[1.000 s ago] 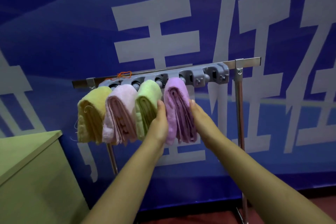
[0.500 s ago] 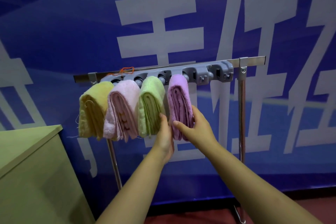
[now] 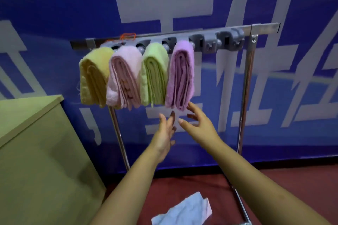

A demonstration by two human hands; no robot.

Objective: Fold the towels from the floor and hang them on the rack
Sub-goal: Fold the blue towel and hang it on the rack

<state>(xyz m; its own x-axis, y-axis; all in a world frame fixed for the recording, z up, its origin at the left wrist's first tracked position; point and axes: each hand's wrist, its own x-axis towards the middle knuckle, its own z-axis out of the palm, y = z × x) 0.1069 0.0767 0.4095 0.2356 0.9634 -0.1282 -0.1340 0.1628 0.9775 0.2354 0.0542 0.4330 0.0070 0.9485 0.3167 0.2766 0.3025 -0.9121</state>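
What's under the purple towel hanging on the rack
Just below the purple towel are both open hands, the left hand and right hand, holding nothing. Lower down, a light blue towel lies crumpled on the red floor; its near edge is cut off.

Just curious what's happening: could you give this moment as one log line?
folded purple towel hung on rack | both hands open, left hand, right hand | light blue towel on floor

Blue wall banner [image 3: 54, 14] with pale lettering; dark red floor [image 3: 182, 186]; beige cabinet [image 3: 36, 151] at left
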